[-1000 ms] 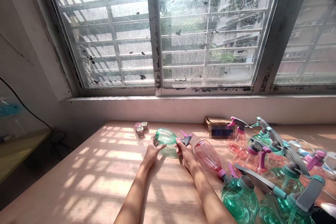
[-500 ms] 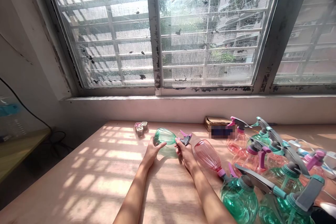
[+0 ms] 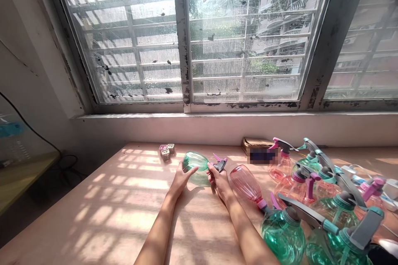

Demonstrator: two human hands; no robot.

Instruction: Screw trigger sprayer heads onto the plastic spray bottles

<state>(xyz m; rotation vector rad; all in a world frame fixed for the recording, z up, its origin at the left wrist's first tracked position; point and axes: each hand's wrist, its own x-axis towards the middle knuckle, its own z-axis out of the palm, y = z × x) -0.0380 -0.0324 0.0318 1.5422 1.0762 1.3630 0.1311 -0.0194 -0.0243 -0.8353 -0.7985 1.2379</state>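
A green spray bottle [image 3: 195, 165] lies on its side on the pale wooden table [image 3: 124, 211], held between both my hands. My left hand [image 3: 181, 179] is wrapped round its round green body. At the bottle's neck, my right hand [image 3: 218, 180] grips the grey and pink trigger head [image 3: 220, 164]. Just right of that hand lies a pink spray bottle [image 3: 247, 185] on its side, untouched.
Several green and pink spray bottles [image 3: 314, 203] crowd the table's right side. A brown box [image 3: 256, 145] sits by the wall. Three small cubes [image 3: 166, 151] stand beyond the held bottle. Behind is a barred window [image 3: 186, 37]; a cable [image 3: 65, 161] runs down at left.
My left fingers have crept slightly further over the green bottle's body. Otherwise the hands and bottles stay where they were.
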